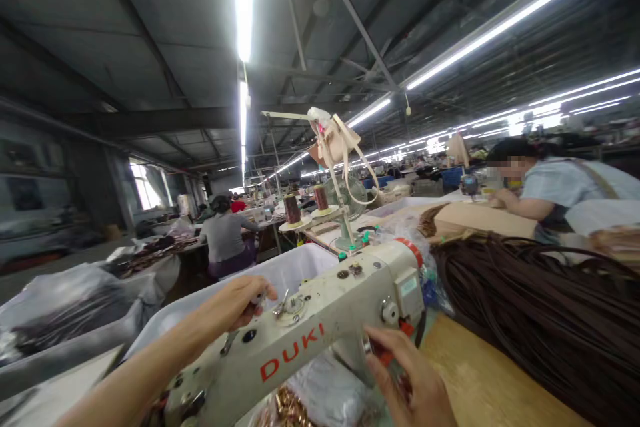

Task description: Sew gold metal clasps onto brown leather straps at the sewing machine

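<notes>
A cream sewing machine (pixel 320 330) marked DUKI stands in front of me. My left hand (pixel 240 303) reaches over its top, fingers pinched by the metal thread guide; what they hold is too small to see. My right hand (pixel 410 380) is under the machine's arm near a red part, fingers curled, touching the machine's front. Two brown thread spools (pixel 293 209) stand on a stand behind the machine.
A big pile of dark brown straps (pixel 540 320) lies on the wooden table (pixel 475 380) at right. A white bin (pixel 295 267) sits behind the machine. A small fan (pixel 345 200) and a hanging beige bag (pixel 333 140) stand beyond. Other workers sit at benches.
</notes>
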Tool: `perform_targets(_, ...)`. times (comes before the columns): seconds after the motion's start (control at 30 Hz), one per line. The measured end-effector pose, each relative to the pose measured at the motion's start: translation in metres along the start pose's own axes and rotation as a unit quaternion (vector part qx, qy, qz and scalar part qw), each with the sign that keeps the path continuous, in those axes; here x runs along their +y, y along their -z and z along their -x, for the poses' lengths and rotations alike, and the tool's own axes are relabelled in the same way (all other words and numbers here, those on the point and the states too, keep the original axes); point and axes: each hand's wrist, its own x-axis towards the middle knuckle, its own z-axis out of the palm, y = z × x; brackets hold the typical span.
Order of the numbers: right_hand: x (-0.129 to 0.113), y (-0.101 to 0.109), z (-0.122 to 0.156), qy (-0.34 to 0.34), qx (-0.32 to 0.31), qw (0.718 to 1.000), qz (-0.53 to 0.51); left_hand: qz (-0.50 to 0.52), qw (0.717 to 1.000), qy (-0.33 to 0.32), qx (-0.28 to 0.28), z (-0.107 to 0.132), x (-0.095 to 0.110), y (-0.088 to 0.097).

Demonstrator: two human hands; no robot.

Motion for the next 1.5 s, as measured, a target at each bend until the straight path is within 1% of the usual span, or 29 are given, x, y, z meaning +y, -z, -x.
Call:
perform_targets(0.07,-0.013,0.001,-0.037,-0.016,0.010,0.999,-0.043,-0.069,0.997,0.029,0.029,0.004,-0.001,0.000)
perform_targets(0.13,-0.025,-0.001,-0.074,0.005,-0.009,0.997,-0.070,-0.147,0.986,0.048,0.058,0.009,-0.001,-0.002)
perform_targets(0.23,-0.035,-0.013,-0.118,0.062,-0.078,0.992,-0.080,-0.237,0.967,0.062,0.073,0.015,0.001,-0.011)
perform_targets(0.33,-0.034,-0.034,-0.142,0.124,-0.169,0.976,-0.054,-0.279,0.956,0.049,0.072,0.019,0.000,-0.019)
perform_targets(0.4,-0.030,-0.049,-0.149,0.162,-0.239,0.957,-0.020,-0.294,0.952,0.040,0.073,0.019,-0.001,-0.022)
perform_targets(0.47,-0.027,-0.061,-0.152,0.200,-0.302,0.932,0.018,-0.305,0.948,0.035,0.079,0.018,-0.003,-0.023)
perform_targets(0.5,-0.026,-0.066,-0.153,0.214,-0.325,0.921,0.035,-0.310,0.947,0.033,0.083,0.018,-0.003,-0.024)
perform_targets(0.57,-0.026,-0.071,-0.154,0.236,-0.350,0.905,0.057,-0.317,0.943,0.035,0.091,0.016,-0.005,-0.024)
perform_targets(0.73,-0.029,-0.070,-0.155,0.262,-0.366,0.888,0.092,-0.321,0.941,0.043,0.102,0.016,-0.007,-0.025)
perform_targets(0.87,-0.028,-0.066,-0.149,0.281,-0.346,0.886,0.124,-0.311,0.942,0.046,0.118,0.016,-0.011,-0.026)
perform_targets(0.97,-0.023,-0.068,-0.140,0.291,-0.331,0.888,0.127,-0.297,0.946,0.030,0.129,0.015,-0.013,-0.026)
perform_targets(1.03,-0.019,-0.070,-0.132,0.285,-0.328,0.892,0.121,-0.281,0.950,0.014,0.136,0.015,-0.014,-0.026)
perform_targets(1.17,-0.016,-0.073,-0.122,0.242,-0.318,0.911,0.096,-0.248,0.957,-0.024,0.147,0.016,-0.012,-0.023)
perform_targets(1.23,-0.017,-0.069,-0.126,0.221,-0.338,0.909,0.103,-0.243,0.958,-0.049,0.143,0.015,-0.010,-0.023)
perform_targets(1.33,-0.015,-0.054,-0.145,0.178,-0.373,0.897,0.159,-0.247,0.957,-0.087,0.126,0.015,-0.009,-0.023)
perform_targets(1.4,-0.011,-0.044,-0.164,0.145,-0.380,0.891,0.201,-0.256,0.954,-0.106,0.114,0.015,-0.009,-0.024)
perform_targets(1.47,-0.010,-0.042,-0.181,0.121,-0.390,0.884,0.227,-0.266,0.951,-0.121,0.105,0.015,-0.009,-0.025)
perform_targets(1.5,-0.011,-0.046,-0.188,0.112,-0.399,0.879,0.235,-0.270,0.949,-0.126,0.103,0.016,-0.009,-0.025)
